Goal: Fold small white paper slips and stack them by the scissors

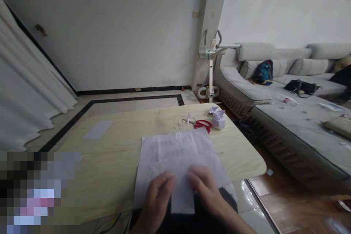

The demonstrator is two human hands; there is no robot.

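A large creased sheet of printed paper point(161, 150) lies near the front edge of the wooden table. Over its lower middle is a smaller plain white piece of paper point(183, 199), whose lower end hangs past the table edge. My left hand point(160, 192) grips this piece at its left side, thumb on top and fingers curled. My right hand point(204, 186), slightly blurred, closes on its right side. Beyond the large sheet lie red-handled scissors point(203, 123), partly covered by its far corner. Thin paper scraps point(179, 123) lie beside the blades.
Folded white paper pieces point(218, 119) stand at the table's far right corner. Another white sheet point(98, 130) lies at the left of the table point(115, 168). A grey sofa point(298, 128) and a white exercise machine point(210, 69) are beyond. The lower left is pixelated.
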